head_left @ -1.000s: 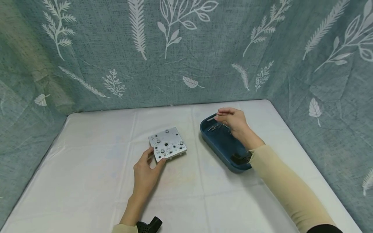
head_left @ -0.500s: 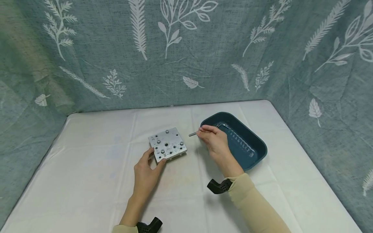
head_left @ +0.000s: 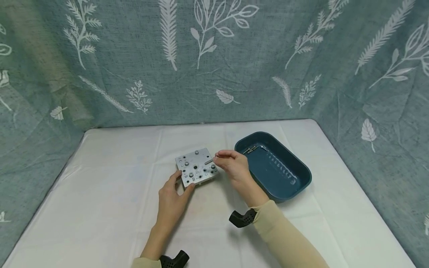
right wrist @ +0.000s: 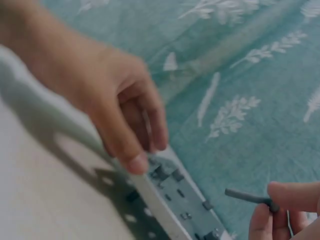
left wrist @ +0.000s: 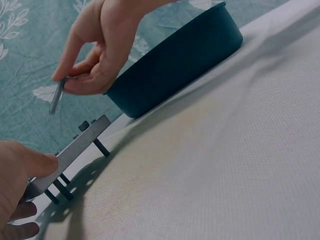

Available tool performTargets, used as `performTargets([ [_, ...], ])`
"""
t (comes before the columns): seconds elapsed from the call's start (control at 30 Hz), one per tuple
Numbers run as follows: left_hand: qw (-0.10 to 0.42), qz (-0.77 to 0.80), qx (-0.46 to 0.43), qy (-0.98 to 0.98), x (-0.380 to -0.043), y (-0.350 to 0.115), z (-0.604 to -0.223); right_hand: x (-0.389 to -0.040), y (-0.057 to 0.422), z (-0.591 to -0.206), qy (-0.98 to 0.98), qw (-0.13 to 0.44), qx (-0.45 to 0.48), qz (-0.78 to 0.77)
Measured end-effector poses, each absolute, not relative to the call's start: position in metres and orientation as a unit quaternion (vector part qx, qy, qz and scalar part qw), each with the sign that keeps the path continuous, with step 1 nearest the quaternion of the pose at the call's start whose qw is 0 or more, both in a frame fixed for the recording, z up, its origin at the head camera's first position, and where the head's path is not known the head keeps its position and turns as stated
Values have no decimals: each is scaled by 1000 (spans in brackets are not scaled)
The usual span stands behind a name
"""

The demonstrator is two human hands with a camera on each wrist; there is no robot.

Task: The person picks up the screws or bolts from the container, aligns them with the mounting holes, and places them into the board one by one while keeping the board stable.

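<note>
My left hand [head_left: 172,201] grips the near left corner of a silver metal plate [head_left: 202,155], thumb and fingers at its edges. Holes and several socket-head screws dot the plate's top. Beneath it, threaded shanks [left wrist: 62,190] stick out in the left wrist view. My right hand [head_left: 235,169] pinches a smooth grey metal pin [head_left: 209,161] by one end. The pin [left wrist: 56,97] hangs tilted above the plate, apart from it, in the left wrist view. Fingertips hide the pin's [right wrist: 245,196] held end in the right wrist view.
A dark blue tray [head_left: 275,182] stands right of the plate, partly behind my right wrist. A few small screws [head_left: 250,149] lie in its far left end. White cloth [head_left: 110,193] covers the table, and a green leaf-patterned curtain [head_left: 187,100] hangs behind.
My right hand has come out of the tray and moved left, carrying the pin over the plate's right side. My left hand keeps its hold. The head view has shifted slightly.
</note>
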State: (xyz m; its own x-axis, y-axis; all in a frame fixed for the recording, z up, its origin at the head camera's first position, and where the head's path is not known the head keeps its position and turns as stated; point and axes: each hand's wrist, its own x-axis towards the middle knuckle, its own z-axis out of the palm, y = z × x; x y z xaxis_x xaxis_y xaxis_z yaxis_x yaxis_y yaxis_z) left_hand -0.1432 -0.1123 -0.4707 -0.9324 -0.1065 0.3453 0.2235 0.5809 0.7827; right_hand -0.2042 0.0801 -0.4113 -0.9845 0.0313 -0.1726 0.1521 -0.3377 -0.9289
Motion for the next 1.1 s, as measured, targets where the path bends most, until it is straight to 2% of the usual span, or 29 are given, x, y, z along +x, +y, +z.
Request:
performTargets([
  [0.23,184,-450,-35,-873,-143,-112,-469,-216,68,-421,670,17,21,-742],
  [0.57,183,-453,-29,-872,-142,-110,-467,-222,57,-428,682,11,21,-731],
  [1.1,182,-451,-26,-873,-141,-108,-464,-233,57,-429,689,58,-15,-722],
])
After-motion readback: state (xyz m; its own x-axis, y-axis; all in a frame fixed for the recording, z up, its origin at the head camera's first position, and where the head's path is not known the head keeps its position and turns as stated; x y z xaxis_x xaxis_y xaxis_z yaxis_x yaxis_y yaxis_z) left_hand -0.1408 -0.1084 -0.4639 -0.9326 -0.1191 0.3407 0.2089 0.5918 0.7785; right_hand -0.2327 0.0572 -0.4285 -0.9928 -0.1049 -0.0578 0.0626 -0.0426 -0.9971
